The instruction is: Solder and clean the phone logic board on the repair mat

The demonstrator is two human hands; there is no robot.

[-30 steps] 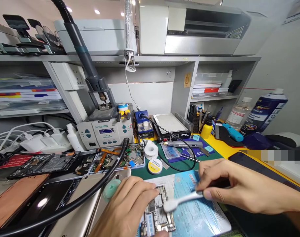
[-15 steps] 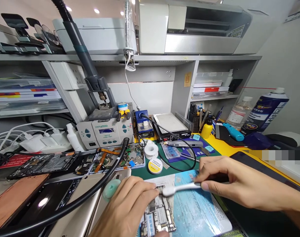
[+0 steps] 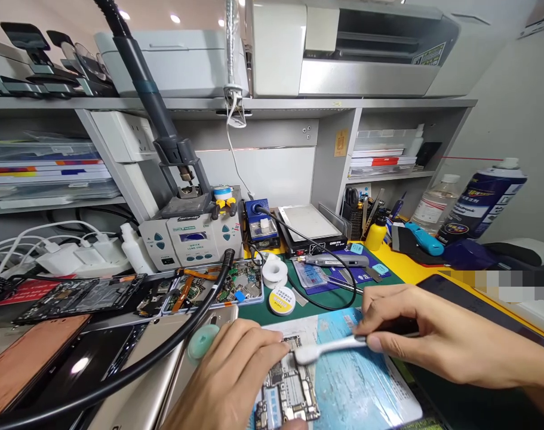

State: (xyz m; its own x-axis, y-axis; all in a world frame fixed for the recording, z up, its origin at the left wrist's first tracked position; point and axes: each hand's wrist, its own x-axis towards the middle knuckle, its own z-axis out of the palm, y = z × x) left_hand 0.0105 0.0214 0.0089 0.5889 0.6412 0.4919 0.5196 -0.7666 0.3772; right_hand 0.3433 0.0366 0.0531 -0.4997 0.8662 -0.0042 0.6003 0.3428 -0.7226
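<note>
A circuit board [image 3: 292,382] lies on a blue and white pad [image 3: 356,382] at the bottom middle. My left hand [image 3: 236,376] rests on the board's left side, fingertips on its upper edge and thumb at its lower edge, holding it down. In my right hand [image 3: 410,334], thumb and fingers pinch the handle of a white brush [image 3: 334,345]. The brush head, slightly blurred, is over the upper right part of the board. The bristles are hidden beneath it.
A black hose [image 3: 164,343] curves across the left over several phone parts [image 3: 34,358]. Behind are a tray of boards [image 3: 242,286], a solder spool [image 3: 274,270], a round tin [image 3: 282,300] and a grey soldering station [image 3: 195,242]. A spray can [image 3: 482,200] stands right.
The brush head has moved slightly down and right over the board, and my right hand has shifted a little right with it. My left hand has stayed in place.
</note>
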